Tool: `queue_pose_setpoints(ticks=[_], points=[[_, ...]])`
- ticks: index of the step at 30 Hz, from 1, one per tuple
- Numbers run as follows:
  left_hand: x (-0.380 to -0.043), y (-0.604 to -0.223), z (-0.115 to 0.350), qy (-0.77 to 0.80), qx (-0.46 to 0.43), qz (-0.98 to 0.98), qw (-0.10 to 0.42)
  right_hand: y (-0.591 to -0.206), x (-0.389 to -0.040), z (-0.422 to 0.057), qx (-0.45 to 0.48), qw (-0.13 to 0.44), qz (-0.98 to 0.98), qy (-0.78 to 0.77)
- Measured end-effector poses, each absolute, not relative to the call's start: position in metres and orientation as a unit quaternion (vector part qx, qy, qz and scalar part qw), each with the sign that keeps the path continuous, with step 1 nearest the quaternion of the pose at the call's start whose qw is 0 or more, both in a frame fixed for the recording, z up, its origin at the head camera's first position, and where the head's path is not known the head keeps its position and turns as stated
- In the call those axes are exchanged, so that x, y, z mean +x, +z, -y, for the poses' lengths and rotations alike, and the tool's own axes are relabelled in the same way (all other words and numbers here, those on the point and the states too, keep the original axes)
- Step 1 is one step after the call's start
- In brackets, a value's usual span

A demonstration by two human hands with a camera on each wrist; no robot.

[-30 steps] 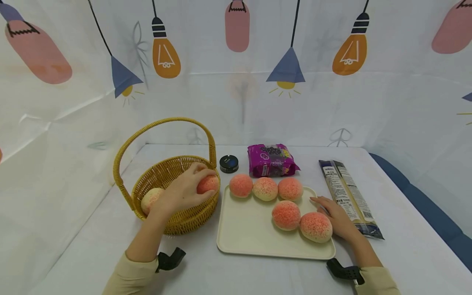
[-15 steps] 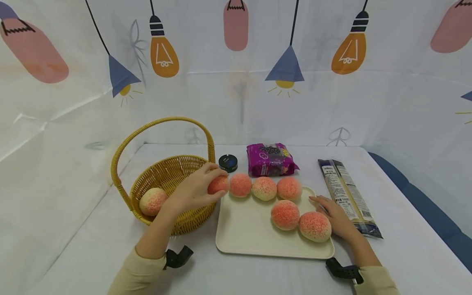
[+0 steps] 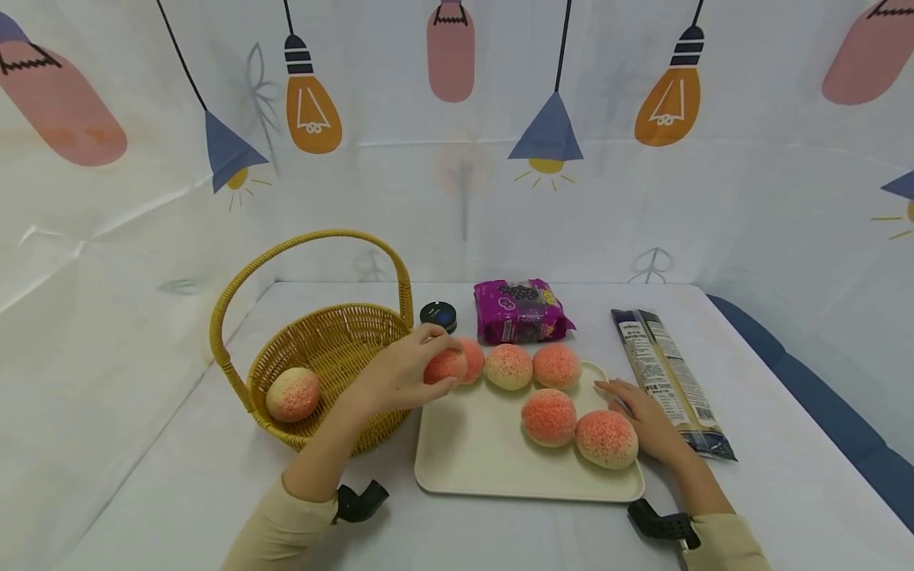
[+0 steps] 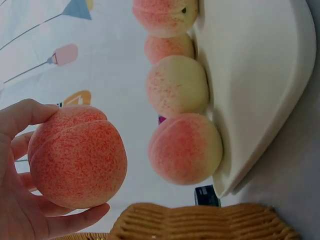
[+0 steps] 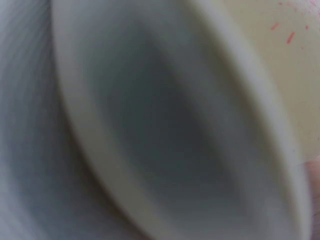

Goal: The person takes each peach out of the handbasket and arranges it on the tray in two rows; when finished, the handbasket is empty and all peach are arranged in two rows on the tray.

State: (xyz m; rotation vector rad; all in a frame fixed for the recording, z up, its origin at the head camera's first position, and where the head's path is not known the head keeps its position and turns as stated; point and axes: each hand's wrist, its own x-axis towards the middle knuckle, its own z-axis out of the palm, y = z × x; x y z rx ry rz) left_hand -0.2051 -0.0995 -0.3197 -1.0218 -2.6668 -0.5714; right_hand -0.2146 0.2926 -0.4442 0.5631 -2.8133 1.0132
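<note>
My left hand (image 3: 400,373) grips a pinkish-red peach (image 4: 80,157) over the left edge of the cream tray (image 3: 485,472), fingers and thumb curled round its sides. In the head view the held fruit overlaps a peach (image 3: 474,361) at the tray's back left corner. Beside that, a paler peach (image 3: 508,367) and a pink one (image 3: 557,365) continue the back row. Two more peaches sit further forward, one redder (image 3: 548,417) and one larger (image 3: 607,439). My right hand (image 3: 648,424) rests at the tray's right edge, fingers extended, close to the larger peach.
A wicker basket (image 3: 286,337) with a tall handle stands left of the tray, holding one peach (image 3: 293,394). Behind the tray are a round black tin (image 3: 438,316) and a purple snack packet (image 3: 520,311). A long flat packet (image 3: 671,385) lies on the right.
My left hand has lifted the peach out of the basket and carried it right, over the tray's left edge. The right hand stays by the tray's right edge.
</note>
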Motion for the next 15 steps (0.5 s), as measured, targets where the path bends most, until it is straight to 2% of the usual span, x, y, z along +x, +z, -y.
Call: queue_pose_setpoints(ticks=[7,15], points=[[-0.204,-0.324,0.087,-0.185,-0.359,0.911,0.086,-0.445,-0.215,-0.292,0.181,0.045,0.924,0.334],[-0.207,-0.334,0.07,-0.19,-0.416,0.883,0.101,-0.445,-0.215,-0.293,0.182,0.045,0.925,0.331]])
